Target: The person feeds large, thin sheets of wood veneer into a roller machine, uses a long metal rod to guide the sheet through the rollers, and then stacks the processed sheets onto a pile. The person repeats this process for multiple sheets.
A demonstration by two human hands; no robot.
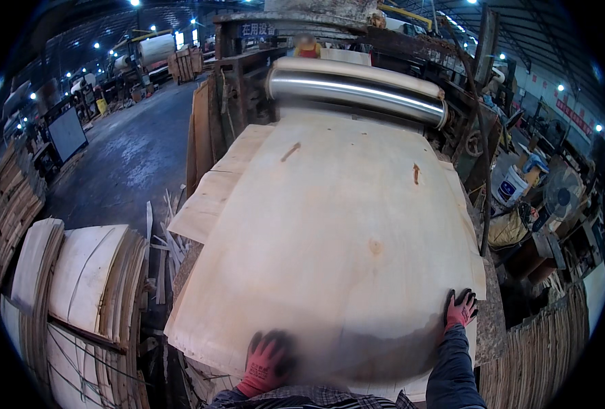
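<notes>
A large, pale wood veneer sheet (316, 225) lies in front of me, its far end close to a pair of machine rollers (357, 94). Red gloves with dark fingers cover both hands. My left hand (268, 365) rests flat by the sheet's near edge, fingers forward and slightly blurred. Over at the right edge, my right hand (460, 309) has its fingers spread on the veneer, holding nothing. More veneer (210, 201) sticks out from underneath on the left. A dark shadow falls across the near right part of the sheet.
Veneer stacks stand at the left (88, 273) and lower right (537, 351). Wood scraps (163, 262) litter the floor left of the sheet. Beyond the rollers is another person (307, 49). A white bucket (510, 185) and a fan (563, 193) stand at the right.
</notes>
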